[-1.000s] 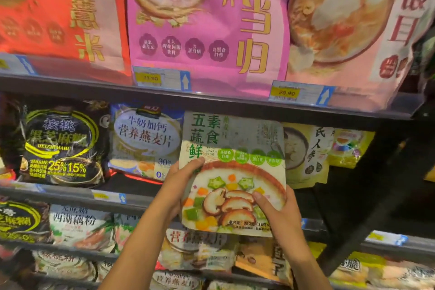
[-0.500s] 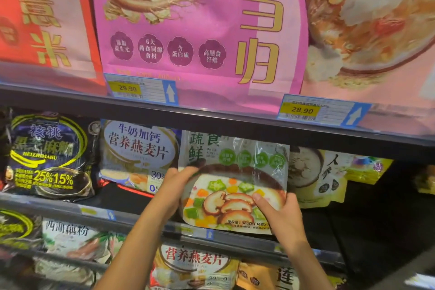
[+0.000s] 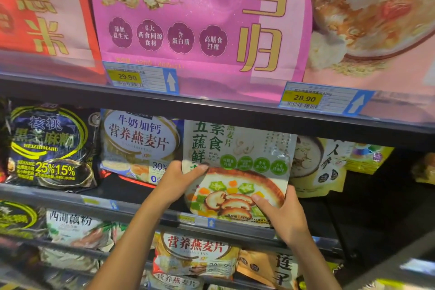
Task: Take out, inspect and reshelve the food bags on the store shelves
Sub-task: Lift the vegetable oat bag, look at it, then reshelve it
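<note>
Store aisle: dark metal shelves are packed with printed food bags, and price tags are clipped to the front edges.
Middle shelf (image 3: 58, 192): a blue oat bag (image 3: 138, 141) and a black sesame bag (image 3: 49, 146) stand towards its left end, a yellow bag (image 3: 327, 165) towards the right.
Green vegetable bag (image 3: 244, 148): it is held upright over the front edge of the middle shelf, between the blue and yellow bags. Its top sits just under the upper shelf (image 3: 211, 107).
Risk, top edge: the bag could be snagged on the upper shelf's front edge if raised, since almost no gap is seen.
Risk, neighbours: the blue oat bag could be tipped by the left hand (image 3: 174, 183), which is just beside it.
Risk, slip: the slack film could buckle and slide out, being held at one edge and one corner only.
Left hand, grip: the bag's left edge is clamped at mid-height, thumb across the front, the other fingers hidden behind.
Right hand (image 3: 284, 216), grip: the lower right corner is clamped, thumb over the mushroom print, the rest behind.
Bag vs fingers: the film is pinched between the thumbs in front and the fingers behind.
Direction: in or out cannot be told.
</note>
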